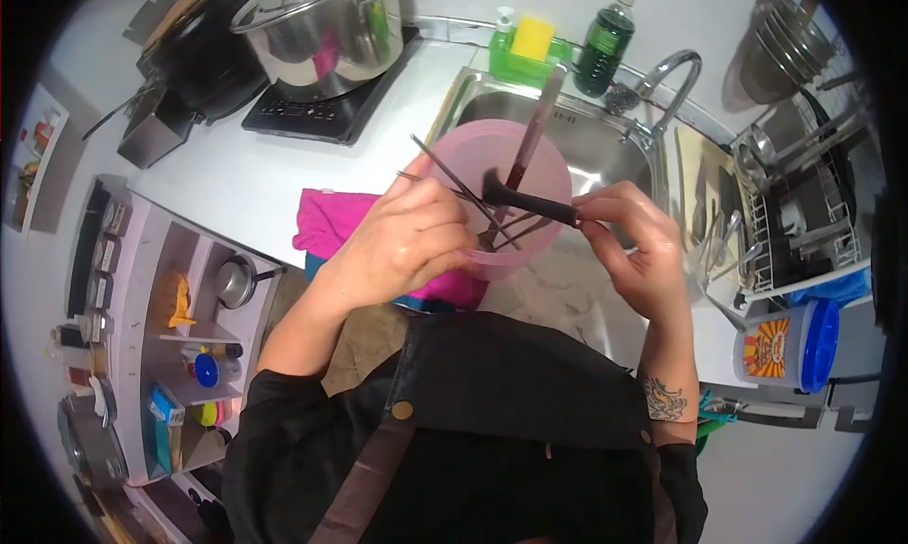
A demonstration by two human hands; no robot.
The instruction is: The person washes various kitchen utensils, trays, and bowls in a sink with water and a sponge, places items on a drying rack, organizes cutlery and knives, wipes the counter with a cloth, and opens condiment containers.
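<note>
A pink translucent plastic container (558, 170) is tilted over the near edge of the sink. My left hand (416, 236) curls closed around its left rim; its fingertips are partly hidden. Several thin dark utensils (454, 172) stick out of the container beside my left fingers, and whether those fingers also grip them I cannot tell. A long flat utensil with a dark lower part (532, 137) leans against the far rim. Across the opening lies a black-handled utensil (539, 206), its end pinched between the thumb and fingers of my right hand (636, 236).
Behind the container is the steel sink (596, 132) with a curved faucet (686, 66). A dish soap bottle (605, 47) and yellow sponge (534, 38) stand at the back. Left are a large pot (326, 43) on an induction cooker (312, 118) and a pink cloth (331, 227); right, a dish rack (804, 232).
</note>
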